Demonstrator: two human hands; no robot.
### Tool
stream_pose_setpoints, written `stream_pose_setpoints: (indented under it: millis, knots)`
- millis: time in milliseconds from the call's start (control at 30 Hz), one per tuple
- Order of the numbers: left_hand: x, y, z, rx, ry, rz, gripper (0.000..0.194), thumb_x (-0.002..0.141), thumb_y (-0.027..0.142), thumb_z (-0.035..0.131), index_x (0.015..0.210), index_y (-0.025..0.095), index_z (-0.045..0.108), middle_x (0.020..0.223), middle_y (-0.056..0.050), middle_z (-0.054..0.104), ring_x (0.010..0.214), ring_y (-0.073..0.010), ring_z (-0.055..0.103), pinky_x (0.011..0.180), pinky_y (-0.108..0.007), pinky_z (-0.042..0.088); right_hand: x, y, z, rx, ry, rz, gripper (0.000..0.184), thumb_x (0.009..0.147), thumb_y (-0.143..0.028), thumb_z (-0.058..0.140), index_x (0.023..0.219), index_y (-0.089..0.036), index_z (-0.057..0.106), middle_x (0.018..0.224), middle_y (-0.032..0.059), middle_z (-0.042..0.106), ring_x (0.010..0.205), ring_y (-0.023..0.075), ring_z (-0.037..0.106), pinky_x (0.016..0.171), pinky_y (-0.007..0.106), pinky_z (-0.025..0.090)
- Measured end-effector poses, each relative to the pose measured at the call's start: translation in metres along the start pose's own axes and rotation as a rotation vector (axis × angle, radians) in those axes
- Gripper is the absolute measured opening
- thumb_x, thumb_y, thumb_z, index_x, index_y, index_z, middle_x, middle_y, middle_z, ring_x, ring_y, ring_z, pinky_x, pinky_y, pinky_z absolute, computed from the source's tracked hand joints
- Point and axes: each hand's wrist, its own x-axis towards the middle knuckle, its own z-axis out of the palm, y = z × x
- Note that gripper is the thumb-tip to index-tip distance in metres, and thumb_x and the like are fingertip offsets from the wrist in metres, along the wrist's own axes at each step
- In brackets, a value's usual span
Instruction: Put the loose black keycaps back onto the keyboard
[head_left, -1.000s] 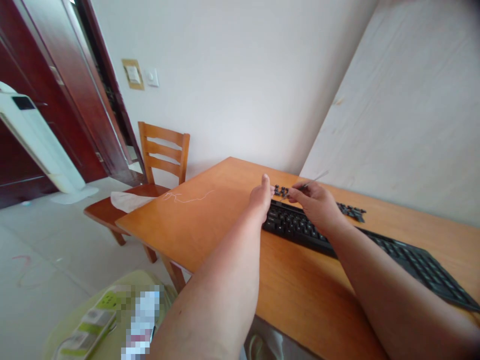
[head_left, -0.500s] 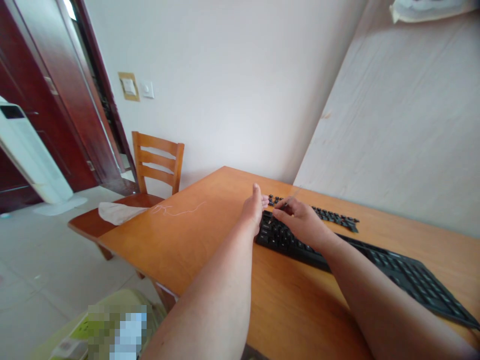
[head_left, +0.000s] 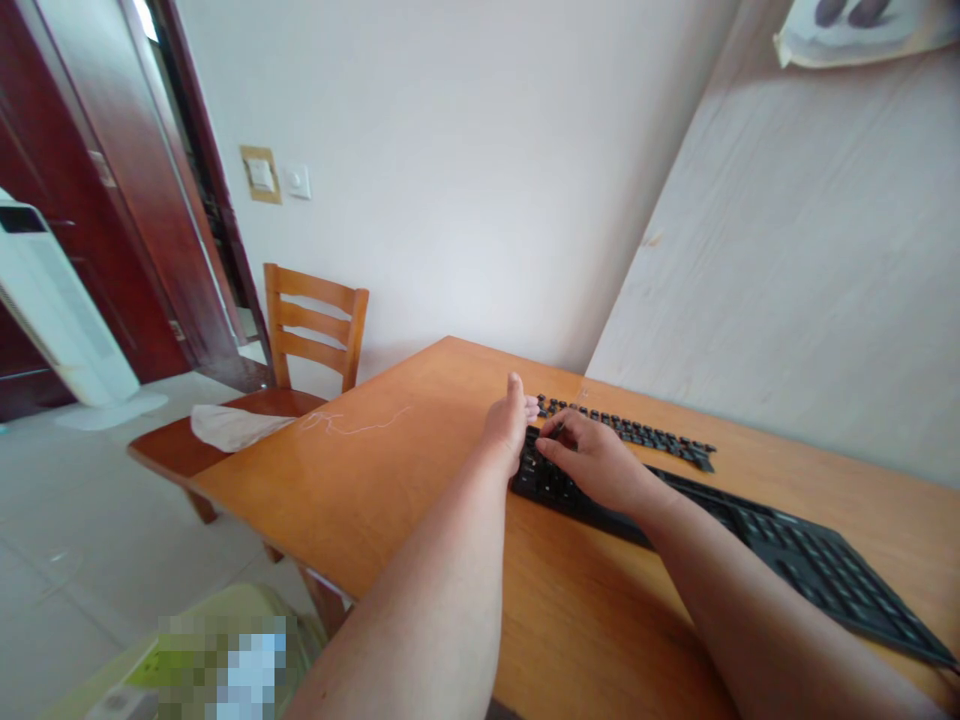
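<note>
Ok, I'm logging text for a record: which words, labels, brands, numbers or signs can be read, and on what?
None can be read.
Keyboard: key marks too small and blurred.
Loose keys: any marks too small.
Pixelated item, lower left: any print is masked.

I see the black keyboard (head_left: 776,535) lying flat on the wooden table (head_left: 420,460), keys up, running roughly along the far edge (part of its middle is hidden from me). Between it and that edge, black keycaps (head_left: 646,434) sit off the keyboard in a long, close-set strip. A small dark object (head_left: 557,430), too unclear for me to name, is pinched at the keyboard's end nearer the table's far corner.
</note>
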Motion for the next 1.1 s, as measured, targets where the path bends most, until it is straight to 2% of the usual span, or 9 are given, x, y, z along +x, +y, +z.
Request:
stream_pose_setpoints:
  millis: [333,533,667,767,900,1100]
  knots:
    - [0.002,-0.004,0.000,-0.011,0.011,0.018,0.085,0.077,0.082,0.021,0.092,0.013,0.067,0.107,-0.018,0.070,0.097,-0.0236,0.067,0.089,-0.034,0.049,0.001,0.004,0.007,0.006,0.008,0.008,0.016,0.084,-0.034,0.056,0.089,-0.020,0.059,0.073,0.0017,0.063,0.065,0.0166,0.055,0.060,0.029,0.039]
    - [0.000,-0.001,0.001,0.015,0.015,0.036,0.085,0.079,0.080,0.019,0.096,0.012,0.067,0.109,-0.018,0.070,0.099,-0.0241,0.066,0.089,-0.034,0.048,0.002,0.005,0.008,-0.013,0.046,0.058,0.030,0.083,-0.046,0.056,0.068,-0.020,0.052,0.061,-0.0015,0.053,0.057,0.0142,0.047,0.054,0.027,0.034]
    - [-0.002,-0.001,0.001,0.028,0.014,0.036,0.086,0.080,0.079,0.017,0.098,0.012,0.067,0.109,-0.018,0.070,0.102,-0.0247,0.065,0.089,-0.034,0.048,0.002,0.006,0.010,0.144,0.046,0.075,0.022,0.082,-0.042,0.057,0.081,-0.020,0.057,0.068,-0.0009,0.057,0.060,0.0144,0.050,0.056,0.027,0.037]
    - [-0.001,-0.002,0.001,0.028,0.013,0.038,0.085,0.080,0.080,0.017,0.098,0.013,0.067,0.108,-0.018,0.070,0.101,-0.0251,0.065,0.089,-0.036,0.048,0.001,0.005,0.011,0.228,0.021,0.073,0.025,0.082,-0.043,0.058,0.089,-0.019,0.060,0.076,0.0011,0.062,0.065,0.0151,0.054,0.060,0.028,0.041]
    - [0.000,-0.003,0.000,0.054,0.012,0.048,0.085,0.080,0.080,0.017,0.097,0.013,0.068,0.107,-0.018,0.070,0.099,-0.0244,0.066,0.088,-0.035,0.049,0.001,0.004,0.012,0.222,-0.009,0.068,0.032,0.083,-0.052,0.055,0.080,-0.020,0.060,0.065,0.0002,0.060,0.059,0.0151,0.052,0.056,0.027,0.041]
    - [-0.002,-0.002,0.000,0.054,0.012,0.063,0.084,0.080,0.079,0.018,0.094,0.014,0.068,0.106,-0.017,0.071,0.097,-0.0240,0.066,0.086,-0.033,0.049,0.001,0.006,0.015,0.200,0.066,0.127,0.043,0.083,-0.060,0.054,0.064,-0.021,0.055,0.053,0.0002,0.058,0.047,0.0133,0.043,0.049,0.027,0.034]
